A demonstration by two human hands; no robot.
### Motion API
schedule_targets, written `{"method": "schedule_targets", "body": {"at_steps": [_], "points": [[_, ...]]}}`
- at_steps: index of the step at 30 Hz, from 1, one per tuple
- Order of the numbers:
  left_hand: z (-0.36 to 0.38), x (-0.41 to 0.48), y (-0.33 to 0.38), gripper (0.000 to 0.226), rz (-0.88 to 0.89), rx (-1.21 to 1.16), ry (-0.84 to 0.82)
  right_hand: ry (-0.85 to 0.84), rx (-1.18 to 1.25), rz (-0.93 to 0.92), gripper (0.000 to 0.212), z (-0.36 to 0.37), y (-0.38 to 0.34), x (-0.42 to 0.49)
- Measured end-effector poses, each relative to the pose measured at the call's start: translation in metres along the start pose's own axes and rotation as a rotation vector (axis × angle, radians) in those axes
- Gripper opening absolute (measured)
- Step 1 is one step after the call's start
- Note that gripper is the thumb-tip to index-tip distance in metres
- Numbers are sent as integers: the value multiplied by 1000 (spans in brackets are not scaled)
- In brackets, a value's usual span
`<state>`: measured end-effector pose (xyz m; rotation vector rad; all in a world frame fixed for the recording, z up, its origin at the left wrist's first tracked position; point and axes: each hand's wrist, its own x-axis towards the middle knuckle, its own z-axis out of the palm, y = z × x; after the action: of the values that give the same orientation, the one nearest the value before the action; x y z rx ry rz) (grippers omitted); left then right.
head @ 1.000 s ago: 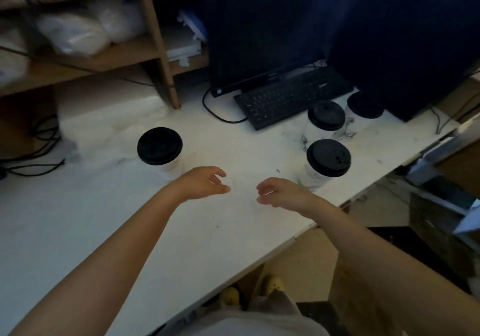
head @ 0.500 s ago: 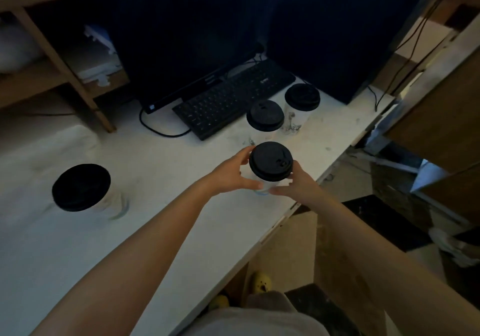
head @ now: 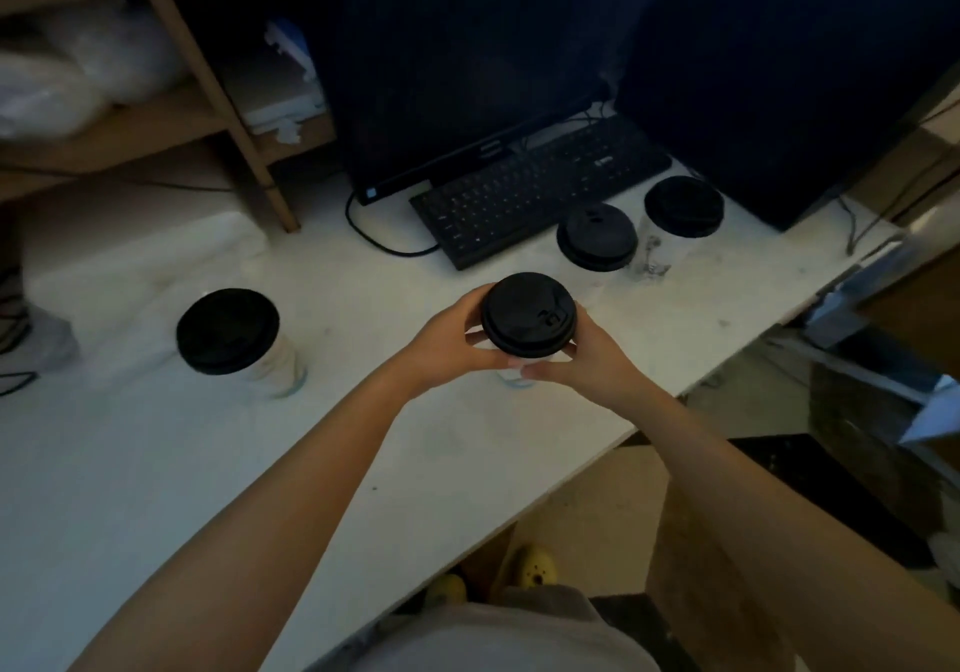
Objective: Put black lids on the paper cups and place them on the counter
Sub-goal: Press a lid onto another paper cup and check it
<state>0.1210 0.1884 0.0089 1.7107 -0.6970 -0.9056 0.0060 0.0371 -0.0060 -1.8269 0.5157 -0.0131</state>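
Now: left hand [head: 449, 341] and right hand [head: 589, 359] both clasp the lidded paper cup [head: 519, 364] | black lid [head: 528, 313] seated, cup above the table [head: 467, 437] near its edge | likely light, thin-walled, crushable: hold the sides gently below the rim

My arms bare to the frame edge, no sleeves or jewellery. Grey top [head: 498, 640] at bottom, yellow shoes [head: 535, 565] below.

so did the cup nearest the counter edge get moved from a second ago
Yes. It stood by the counter's front edge, nearer to it than the two lidded cups by the keyboard. Now both hands hold this cup left of there, toward the counter's middle.
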Motion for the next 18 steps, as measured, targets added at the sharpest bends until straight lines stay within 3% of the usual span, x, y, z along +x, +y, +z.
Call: {"method": "schedule_targets", "body": {"at_steps": [10,18], "points": [[-82,-101,-31,78,-38,-111,255,-267,-62,-164,79,115,-55,31],[-88,-182,-73,78,-107,-331,452,-414,-82,-235,81,192,-51,2]]}}
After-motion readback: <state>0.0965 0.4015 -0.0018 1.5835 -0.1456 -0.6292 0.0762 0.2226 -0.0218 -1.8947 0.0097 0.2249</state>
